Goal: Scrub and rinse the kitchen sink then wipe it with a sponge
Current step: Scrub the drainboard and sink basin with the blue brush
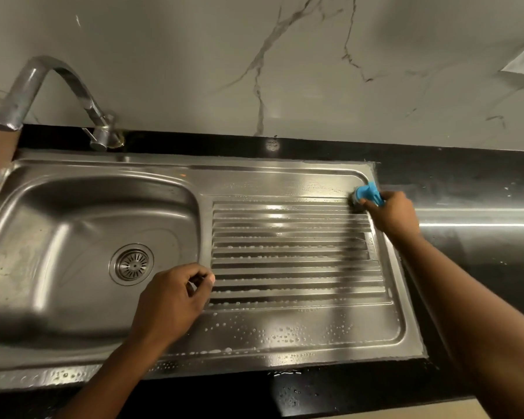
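Scrubbing the far right corner of the stainless-steel sink [164,167] with a blue-handled scrub brush [368,193]
The right hand [390,214] was clamped round the brush's blue handle, its dark bristles pressed onto the ribbed drainboard [291,237] just beside the black counter [466,182]; the left hand [170,297] rested on the ridge between the basin [73,222] and the drainboard, fingers curled in with nothing seen in them. The two hands were well apart. Soapy droplets [285,332] dotted the near edge of the drainboard and lay along its ribs. A round drain strainer [132,264] sat in the basin floor, and a curved metal faucet [52,83] arched over the basin's far left side, in front of a marble-veined wall [194,71]
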The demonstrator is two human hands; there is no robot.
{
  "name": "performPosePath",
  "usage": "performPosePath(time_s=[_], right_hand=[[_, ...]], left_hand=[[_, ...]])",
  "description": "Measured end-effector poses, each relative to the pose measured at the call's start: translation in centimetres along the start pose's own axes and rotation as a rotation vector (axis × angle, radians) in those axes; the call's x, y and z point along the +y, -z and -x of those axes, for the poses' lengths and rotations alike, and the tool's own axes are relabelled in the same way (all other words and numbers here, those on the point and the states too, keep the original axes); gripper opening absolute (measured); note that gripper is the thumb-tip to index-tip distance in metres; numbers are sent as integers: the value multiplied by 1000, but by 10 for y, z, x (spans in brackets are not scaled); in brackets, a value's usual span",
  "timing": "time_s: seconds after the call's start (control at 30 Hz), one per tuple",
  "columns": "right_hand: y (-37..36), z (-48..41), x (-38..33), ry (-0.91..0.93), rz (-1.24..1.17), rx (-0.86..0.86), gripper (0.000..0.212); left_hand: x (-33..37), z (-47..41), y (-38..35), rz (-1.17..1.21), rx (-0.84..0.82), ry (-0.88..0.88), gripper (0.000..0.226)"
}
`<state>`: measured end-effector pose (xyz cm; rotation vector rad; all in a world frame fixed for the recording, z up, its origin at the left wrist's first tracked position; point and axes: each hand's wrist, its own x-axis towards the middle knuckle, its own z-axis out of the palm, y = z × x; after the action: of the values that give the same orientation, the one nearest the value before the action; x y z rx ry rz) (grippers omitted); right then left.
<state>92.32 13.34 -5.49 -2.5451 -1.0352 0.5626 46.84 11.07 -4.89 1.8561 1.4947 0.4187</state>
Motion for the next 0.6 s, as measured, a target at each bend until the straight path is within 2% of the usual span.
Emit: performPosePath(time_s=[0.13,0.33,0.47,0.6], right_hand=[[-10,-28,-35,-38,-44,4,56],[-65,-5,-113,65,-68,-94,46],[-117,36,-176,205,-99,-157,40],[-152,63,-237,368,-62,-225,45]], left_hand=[[-8,9,8,-18,25,24,8],[-28,22,20,-12,48,102,8],[-32,29,26,-3,66,137,8],[-37,33,34,-10,97,151,9]])
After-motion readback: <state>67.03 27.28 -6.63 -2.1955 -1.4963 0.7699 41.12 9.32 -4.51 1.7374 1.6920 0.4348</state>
